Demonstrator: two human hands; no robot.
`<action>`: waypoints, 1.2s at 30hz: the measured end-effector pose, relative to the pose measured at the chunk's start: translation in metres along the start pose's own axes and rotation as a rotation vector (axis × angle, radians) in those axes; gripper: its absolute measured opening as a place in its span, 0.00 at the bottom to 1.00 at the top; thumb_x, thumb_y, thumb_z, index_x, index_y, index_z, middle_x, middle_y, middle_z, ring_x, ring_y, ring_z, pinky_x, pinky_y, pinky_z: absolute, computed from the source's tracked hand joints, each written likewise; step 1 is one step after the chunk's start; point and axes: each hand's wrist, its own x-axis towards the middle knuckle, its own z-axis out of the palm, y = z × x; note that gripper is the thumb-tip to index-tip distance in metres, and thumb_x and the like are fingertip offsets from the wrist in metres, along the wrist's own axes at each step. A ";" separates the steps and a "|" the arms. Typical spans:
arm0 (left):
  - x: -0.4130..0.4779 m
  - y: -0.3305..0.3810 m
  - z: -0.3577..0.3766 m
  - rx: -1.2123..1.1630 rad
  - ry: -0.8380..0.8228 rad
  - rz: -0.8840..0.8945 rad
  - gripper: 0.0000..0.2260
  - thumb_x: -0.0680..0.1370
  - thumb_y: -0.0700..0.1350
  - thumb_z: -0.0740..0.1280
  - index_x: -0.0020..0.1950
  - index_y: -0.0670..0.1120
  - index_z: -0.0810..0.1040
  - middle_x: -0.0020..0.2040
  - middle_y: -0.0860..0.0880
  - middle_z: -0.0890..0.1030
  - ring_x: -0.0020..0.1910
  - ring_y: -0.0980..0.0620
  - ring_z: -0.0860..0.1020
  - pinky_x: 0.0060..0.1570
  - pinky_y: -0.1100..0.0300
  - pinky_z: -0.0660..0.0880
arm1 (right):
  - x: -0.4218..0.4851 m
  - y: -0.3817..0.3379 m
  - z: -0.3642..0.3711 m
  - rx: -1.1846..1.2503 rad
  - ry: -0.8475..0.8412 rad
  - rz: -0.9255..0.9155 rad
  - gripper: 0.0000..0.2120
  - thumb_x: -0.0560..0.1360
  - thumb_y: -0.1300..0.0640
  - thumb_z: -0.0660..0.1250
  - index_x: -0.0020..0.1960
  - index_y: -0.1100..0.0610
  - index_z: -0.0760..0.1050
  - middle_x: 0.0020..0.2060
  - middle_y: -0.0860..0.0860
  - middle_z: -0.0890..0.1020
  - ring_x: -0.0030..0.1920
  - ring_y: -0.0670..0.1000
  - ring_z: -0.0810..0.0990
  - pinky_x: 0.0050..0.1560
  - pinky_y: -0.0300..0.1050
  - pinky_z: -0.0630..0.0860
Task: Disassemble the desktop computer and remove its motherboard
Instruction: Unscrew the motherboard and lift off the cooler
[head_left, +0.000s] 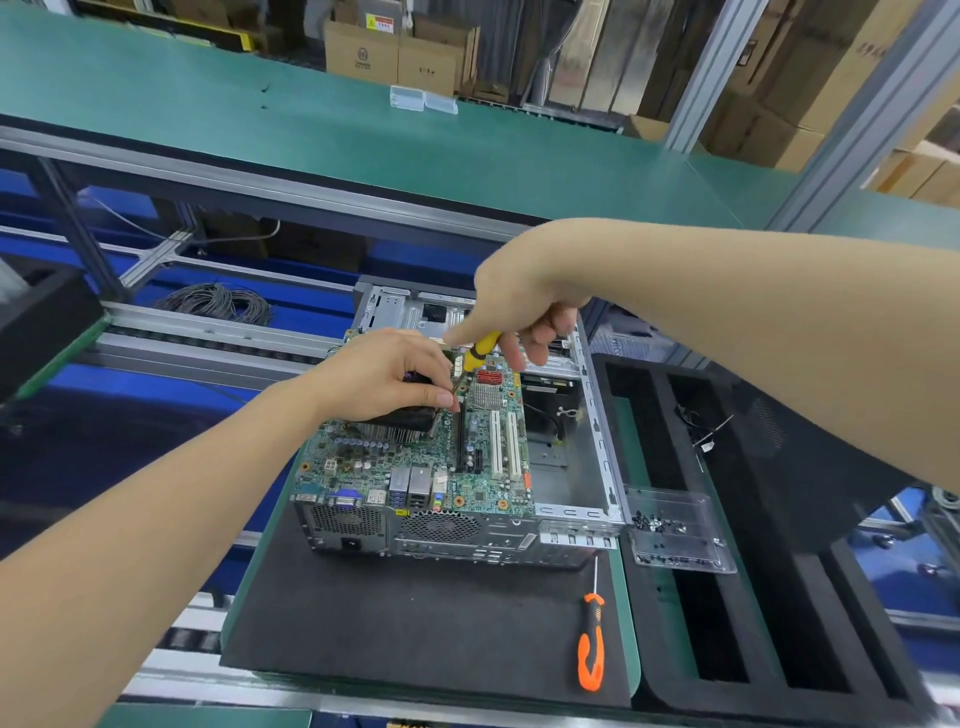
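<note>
Green motherboard (467, 483) with white slots (496, 444), black heatsink (400, 423)

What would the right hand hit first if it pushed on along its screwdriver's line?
Probably the motherboard, right beside the cooler the left hand grips. The right hand's yellow screwdriver slants down toward that spot; its tip sits close to the left fingertips, so depth is unclear.

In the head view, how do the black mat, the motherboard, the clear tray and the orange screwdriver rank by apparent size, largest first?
1. Black mat
2. Motherboard
3. Clear tray
4. Orange screwdriver: about as long as the tray, but far thinner.
</note>
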 end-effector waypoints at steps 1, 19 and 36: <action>0.000 0.000 0.000 -0.002 0.001 0.001 0.12 0.77 0.61 0.68 0.50 0.58 0.88 0.52 0.63 0.82 0.56 0.60 0.78 0.59 0.50 0.75 | 0.003 -0.003 -0.001 0.077 -0.045 0.014 0.30 0.83 0.35 0.60 0.45 0.63 0.78 0.28 0.53 0.84 0.19 0.48 0.68 0.22 0.35 0.66; -0.001 0.003 0.000 -0.039 0.001 -0.003 0.04 0.78 0.52 0.73 0.48 0.57 0.88 0.47 0.65 0.80 0.52 0.61 0.77 0.54 0.58 0.74 | -0.003 0.000 0.002 -0.609 0.428 -0.653 0.17 0.74 0.38 0.72 0.43 0.52 0.78 0.32 0.47 0.81 0.34 0.48 0.78 0.31 0.42 0.68; 0.000 -0.003 0.002 -0.069 -0.029 -0.037 0.04 0.79 0.54 0.72 0.52 0.61 0.87 0.50 0.62 0.82 0.55 0.60 0.77 0.56 0.57 0.74 | -0.006 -0.016 0.014 -0.727 0.416 -0.558 0.18 0.79 0.44 0.68 0.37 0.56 0.76 0.29 0.50 0.76 0.31 0.47 0.70 0.29 0.43 0.63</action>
